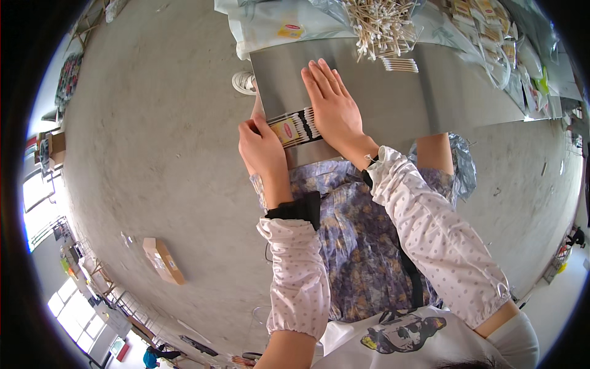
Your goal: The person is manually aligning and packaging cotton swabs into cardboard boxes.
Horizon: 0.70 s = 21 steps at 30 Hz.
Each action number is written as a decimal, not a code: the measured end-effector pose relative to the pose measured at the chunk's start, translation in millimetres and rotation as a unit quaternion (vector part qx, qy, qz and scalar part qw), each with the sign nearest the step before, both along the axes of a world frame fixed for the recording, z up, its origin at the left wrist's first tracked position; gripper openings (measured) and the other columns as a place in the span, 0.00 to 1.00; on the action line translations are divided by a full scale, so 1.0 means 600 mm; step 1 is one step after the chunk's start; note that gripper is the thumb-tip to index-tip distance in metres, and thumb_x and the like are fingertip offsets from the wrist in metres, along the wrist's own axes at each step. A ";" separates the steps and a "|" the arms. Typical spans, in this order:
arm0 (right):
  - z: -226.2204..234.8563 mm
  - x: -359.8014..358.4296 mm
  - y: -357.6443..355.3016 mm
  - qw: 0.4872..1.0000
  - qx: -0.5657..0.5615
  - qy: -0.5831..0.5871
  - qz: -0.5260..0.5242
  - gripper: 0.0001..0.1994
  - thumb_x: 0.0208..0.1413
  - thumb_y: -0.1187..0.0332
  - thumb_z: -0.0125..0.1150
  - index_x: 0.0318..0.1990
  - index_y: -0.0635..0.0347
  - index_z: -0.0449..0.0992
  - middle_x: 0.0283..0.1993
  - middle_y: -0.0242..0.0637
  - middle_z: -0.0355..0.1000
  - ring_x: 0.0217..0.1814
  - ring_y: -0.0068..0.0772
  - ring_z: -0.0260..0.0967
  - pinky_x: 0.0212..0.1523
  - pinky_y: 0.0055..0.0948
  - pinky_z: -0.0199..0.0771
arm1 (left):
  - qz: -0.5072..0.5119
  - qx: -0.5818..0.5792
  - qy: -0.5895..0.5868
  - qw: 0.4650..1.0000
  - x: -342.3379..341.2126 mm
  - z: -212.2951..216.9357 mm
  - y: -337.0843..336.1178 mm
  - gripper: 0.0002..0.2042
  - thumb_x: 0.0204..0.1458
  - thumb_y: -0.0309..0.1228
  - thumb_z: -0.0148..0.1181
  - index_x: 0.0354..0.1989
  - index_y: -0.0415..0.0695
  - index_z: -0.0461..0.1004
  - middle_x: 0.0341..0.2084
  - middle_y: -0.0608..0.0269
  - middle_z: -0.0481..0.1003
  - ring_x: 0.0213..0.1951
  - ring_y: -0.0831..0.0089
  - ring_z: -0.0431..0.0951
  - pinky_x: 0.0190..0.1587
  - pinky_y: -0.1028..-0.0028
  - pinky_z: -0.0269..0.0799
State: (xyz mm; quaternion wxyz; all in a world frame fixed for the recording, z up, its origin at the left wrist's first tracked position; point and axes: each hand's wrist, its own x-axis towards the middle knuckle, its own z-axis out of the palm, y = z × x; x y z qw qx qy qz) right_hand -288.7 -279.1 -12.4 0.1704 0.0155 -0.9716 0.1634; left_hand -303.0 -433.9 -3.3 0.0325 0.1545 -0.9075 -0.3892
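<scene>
On the grey metal table (393,104) above a bare concrete floor (160,154), the left hand (261,147) pinches a packet of swabs (294,128) at its near edge while the right hand (332,107) lies flat, pressing it.

Bright, even daylight (windows lower left), strong fisheye bending, dark rim

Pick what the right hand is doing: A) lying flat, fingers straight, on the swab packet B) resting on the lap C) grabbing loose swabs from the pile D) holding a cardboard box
A: the right hand lies flat with fingers extended over the cotton swab packet on the grey metal sheet, while the left hand pinches the packet's near end.
</scene>
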 end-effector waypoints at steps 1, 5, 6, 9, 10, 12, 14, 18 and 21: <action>0.001 -0.001 -0.005 1.000 0.000 -0.003 0.003 0.27 0.57 0.71 0.50 0.66 0.65 0.62 0.71 0.45 0.58 0.77 0.43 0.48 0.75 0.40 0.49 | 0.002 0.000 -0.001 1.000 0.000 0.000 -0.002 0.19 0.64 0.42 0.50 0.39 0.34 0.74 0.31 0.49 0.78 0.35 0.56 0.79 0.41 0.63 0.72; 0.007 0.001 -0.016 1.000 -0.011 -0.009 0.013 0.27 0.58 0.71 0.50 0.66 0.66 0.62 0.71 0.46 0.58 0.77 0.43 0.48 0.75 0.40 0.49 | -0.042 -0.062 0.017 0.997 -0.001 0.001 -0.010 0.21 0.65 0.43 0.47 0.34 0.35 0.77 0.26 0.46 0.78 0.31 0.50 0.78 0.36 0.61 0.72; 0.009 0.002 -0.013 1.000 -0.009 -0.010 0.013 0.27 0.58 0.71 0.50 0.66 0.66 0.62 0.71 0.46 0.58 0.77 0.43 0.48 0.75 0.40 0.49 | -0.053 -0.064 0.039 0.996 -0.001 0.005 -0.006 0.22 0.65 0.43 0.47 0.34 0.36 0.78 0.26 0.46 0.78 0.30 0.48 0.78 0.36 0.60 0.72; 0.011 0.002 -0.011 1.000 -0.007 -0.007 0.015 0.26 0.58 0.72 0.49 0.65 0.67 0.62 0.71 0.46 0.58 0.77 0.43 0.49 0.75 0.40 0.49 | -0.055 -0.024 0.041 0.997 0.004 0.018 0.005 0.21 0.65 0.43 0.48 0.34 0.37 0.79 0.26 0.45 0.79 0.31 0.48 0.79 0.35 0.59 0.72; 0.010 0.001 -0.014 1.000 -0.002 -0.009 0.012 0.26 0.58 0.72 0.49 0.65 0.67 0.62 0.71 0.46 0.58 0.77 0.43 0.48 0.75 0.40 0.49 | -0.055 -0.023 0.040 0.997 0.004 0.023 0.007 0.21 0.65 0.43 0.48 0.34 0.37 0.79 0.26 0.45 0.79 0.31 0.48 0.79 0.35 0.59 0.72; 0.010 0.000 -0.017 1.000 0.003 -0.012 0.011 0.26 0.58 0.72 0.48 0.65 0.67 0.62 0.71 0.47 0.58 0.77 0.43 0.48 0.75 0.40 0.49 | -0.050 -0.021 0.009 0.998 0.004 0.031 0.009 0.20 0.65 0.42 0.49 0.35 0.37 0.79 0.26 0.46 0.79 0.32 0.48 0.79 0.35 0.59 0.72; 0.010 -0.001 -0.019 1.000 -0.003 -0.014 0.010 0.25 0.59 0.73 0.47 0.65 0.67 0.62 0.71 0.46 0.57 0.77 0.43 0.48 0.75 0.40 0.49 | -0.052 -0.024 -0.005 0.998 0.004 0.037 0.012 0.21 0.65 0.42 0.48 0.35 0.36 0.79 0.26 0.46 0.79 0.31 0.50 0.79 0.35 0.61 0.72; 0.008 -0.001 -0.019 1.000 0.000 -0.017 0.011 0.25 0.59 0.73 0.47 0.66 0.66 0.62 0.71 0.46 0.57 0.77 0.42 0.47 0.76 0.39 0.48 | -0.060 0.015 -0.025 0.998 -0.001 0.012 0.004 0.22 0.67 0.42 0.47 0.38 0.34 0.78 0.28 0.45 0.80 0.32 0.54 0.80 0.37 0.65 0.73; 0.009 -0.001 -0.019 1.000 -0.004 -0.021 0.013 0.25 0.59 0.74 0.46 0.66 0.65 0.61 0.72 0.45 0.57 0.78 0.41 0.47 0.76 0.39 0.48 | -0.075 0.083 0.067 0.991 -0.003 -0.015 -0.001 0.24 0.67 0.44 0.47 0.32 0.33 0.76 0.22 0.45 0.77 0.25 0.53 0.77 0.30 0.63 0.70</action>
